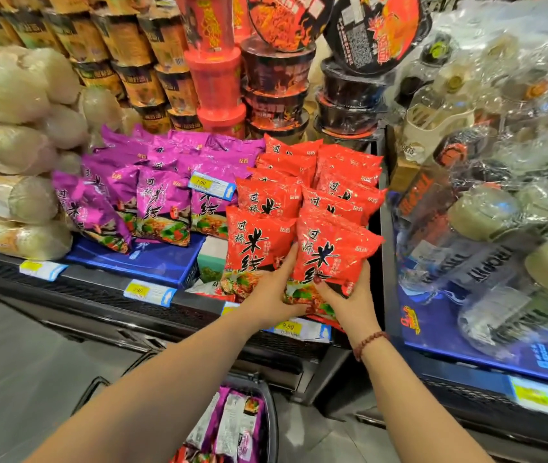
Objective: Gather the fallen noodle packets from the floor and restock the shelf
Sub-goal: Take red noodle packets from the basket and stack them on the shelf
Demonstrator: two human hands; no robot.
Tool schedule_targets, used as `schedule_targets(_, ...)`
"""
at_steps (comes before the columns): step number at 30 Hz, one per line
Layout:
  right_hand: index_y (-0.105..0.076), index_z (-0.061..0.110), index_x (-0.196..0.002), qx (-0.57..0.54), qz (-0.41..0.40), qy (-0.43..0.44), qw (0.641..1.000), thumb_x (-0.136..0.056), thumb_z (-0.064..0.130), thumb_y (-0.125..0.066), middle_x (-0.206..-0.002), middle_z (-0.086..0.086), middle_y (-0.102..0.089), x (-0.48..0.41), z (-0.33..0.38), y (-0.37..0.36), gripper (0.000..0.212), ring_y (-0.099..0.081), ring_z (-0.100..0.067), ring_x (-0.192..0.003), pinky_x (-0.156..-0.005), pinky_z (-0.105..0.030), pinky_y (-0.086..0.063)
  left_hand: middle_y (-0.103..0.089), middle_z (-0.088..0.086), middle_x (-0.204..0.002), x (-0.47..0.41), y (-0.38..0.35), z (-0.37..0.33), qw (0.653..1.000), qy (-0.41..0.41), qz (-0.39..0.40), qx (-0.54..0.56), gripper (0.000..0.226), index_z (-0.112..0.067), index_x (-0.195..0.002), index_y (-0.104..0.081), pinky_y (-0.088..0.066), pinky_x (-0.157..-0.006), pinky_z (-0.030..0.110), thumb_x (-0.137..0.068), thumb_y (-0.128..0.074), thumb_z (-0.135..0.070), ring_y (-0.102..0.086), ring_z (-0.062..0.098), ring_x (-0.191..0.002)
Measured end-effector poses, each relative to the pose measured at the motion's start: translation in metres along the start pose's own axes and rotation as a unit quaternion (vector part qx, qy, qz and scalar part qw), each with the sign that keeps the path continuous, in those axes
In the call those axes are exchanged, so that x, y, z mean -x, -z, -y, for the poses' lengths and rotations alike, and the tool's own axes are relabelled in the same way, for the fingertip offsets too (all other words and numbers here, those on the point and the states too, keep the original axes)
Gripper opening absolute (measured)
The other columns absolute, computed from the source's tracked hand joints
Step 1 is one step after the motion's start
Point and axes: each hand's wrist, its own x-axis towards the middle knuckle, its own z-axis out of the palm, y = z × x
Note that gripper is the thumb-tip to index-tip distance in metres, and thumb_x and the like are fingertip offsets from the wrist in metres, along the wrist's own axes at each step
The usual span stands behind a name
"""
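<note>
Writing comes first: the red packet (329, 255) I am holding carries big black characters, 过桥米线, and so do the other red packets (265, 198) and the purple packets (162, 202) stacked to their left. A yellow price tag (287, 326) on the shelf (99, 285) lip reads 9.90, and a tag among the purple ones (210, 185) reads 1.00.

My right hand (349, 302) curls round the packet's lower right corner. My left hand (272, 295) pinches its lower left edge, fingers running up the gap beside the neighbouring packet. The packet sits at the front of the red row, just beside the black divider (382, 228) on its right. Open room shows on the blue mat (152, 262) in front of the purple stack.

The packet stands with its long axis upright, leaning slightly right, print facing me. Below, a basket (271, 416) holds more purple packets.
</note>
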Motion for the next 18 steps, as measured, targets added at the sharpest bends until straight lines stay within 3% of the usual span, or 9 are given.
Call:
schedule_targets(4, -0.036, 0.024, -0.134, 0.031, 0.076, 0.035, 0.996, -0.082, 0.002, -0.071, -0.119, 0.011, -0.059, -0.013, -0.001, 0.009, 0.067, -0.061, 0.006, -0.101, -0.084, -0.011, -0.048, -0.034, -0.003, -0.155, 0.004, -0.01, 0.009, 0.998, 0.009, -0.051, -0.027, 0.115, -0.048, -0.143, 0.018, -0.036, -0.109, 0.031, -0.083, -0.077, -0.023, -0.039, 0.015, -0.137)
schedule_targets(9, -0.027, 0.027, -0.139, 0.071, 0.118, 0.011, 0.99, -0.086, 0.007, -0.068, -0.12, 0.016, -0.056, -0.016, -0.011, 0.013, 0.07, -0.057, 0.014, -0.102, -0.09, -0.012, -0.048, -0.051, 0.003, -0.143, 0.0, -0.015, 0.019, 0.994, 0.001, -0.076, -0.075, 0.117, -0.048, -0.141, 0.018, -0.048, -0.095, 0.034, -0.08, -0.079, -0.023, -0.055, 0.023, -0.123)
schedule_targets(11, -0.017, 0.03, -0.145, 0.071, 0.088, 0.021, 0.993, -0.084, 0.006, -0.071, -0.129, 0.012, -0.053, -0.014, -0.01, 0.014, 0.085, -0.054, 0.014, -0.11, -0.095, -0.015, -0.047, -0.055, 0.002, -0.139, -0.002, -0.011, 0.018, 0.995, 0.002, -0.063, -0.074, 0.117, -0.047, -0.141, 0.017, -0.048, -0.086, 0.028, -0.08, -0.079, -0.023, -0.06, 0.021, -0.114)
schedule_targets(12, -0.009, 0.031, -0.148, 0.08, 0.05, 0.041, 0.995, -0.081, 0.004, -0.073, -0.14, 0.007, -0.045, -0.011, -0.007, 0.013, 0.097, -0.048, 0.014, -0.118, -0.094, -0.01, -0.045, -0.053, 0.001, -0.141, -0.003, -0.008, 0.017, 0.996, -0.001, -0.055, -0.067, 0.117, -0.048, -0.141, 0.017, -0.047, -0.086, 0.025, -0.08, -0.079, -0.023, -0.06, 0.018, -0.114)
schedule_targets(14, 0.0, 0.031, -0.149, 0.146, -0.041, 0.131, 0.98, -0.075, 0.002, -0.078, -0.157, -0.004, -0.015, -0.003, -0.002, 0.011, 0.111, -0.021, 0.012, -0.136, -0.091, -0.001, -0.039, -0.038, -0.003, -0.152, -0.001, -0.002, 0.016, 0.997, -0.03, -0.051, -0.051, 0.119, -0.053, -0.142, 0.016, -0.039, -0.099, 0.018, -0.079, -0.08, -0.022, -0.046, 0.009, -0.129)
schedule_targets(15, 0.0, 0.032, -0.15, 0.198, -0.069, 0.193, 0.959, -0.075, 0.005, -0.079, -0.158, -0.005, -0.003, 0.001, 0.0, 0.011, 0.112, -0.007, 0.008, -0.142, -0.092, -0.006, -0.043, -0.027, -0.003, -0.157, 0.001, 0.0, 0.016, 0.995, -0.054, -0.061, -0.059, 0.12, -0.057, -0.141, 0.016, -0.034, -0.107, 0.019, -0.078, -0.081, -0.024, -0.034, 0.004, -0.136)
schedule_targets(16, -0.004, 0.034, -0.151, 0.255, -0.071, 0.253, 0.931, -0.076, 0.01, -0.079, -0.159, -0.004, 0.006, 0.001, 0.0, 0.01, 0.109, 0.001, -0.002, -0.146, -0.095, -0.021, -0.049, -0.015, -0.003, -0.16, 0.003, 0.002, 0.015, 0.99, -0.082, -0.075, -0.082, 0.12, -0.062, -0.14, 0.014, -0.031, -0.112, 0.023, -0.077, -0.082, -0.027, -0.024, 0.001, -0.139)
schedule_targets(18, -0.013, 0.03, -0.152, 0.375, -0.031, 0.324, 0.868, -0.079, 0.024, -0.077, -0.159, -0.001, 0.014, -0.004, -0.007, 0.011, 0.098, 0.004, -0.027, -0.148, -0.105, -0.055, -0.039, 0.004, -0.003, -0.163, 0.005, 0.004, 0.017, 0.972, -0.141, -0.111, -0.15, 0.114, -0.064, -0.143, 0.002, -0.03, -0.113, 0.028, -0.074, -0.083, -0.033, -0.012, 0.003, -0.144)
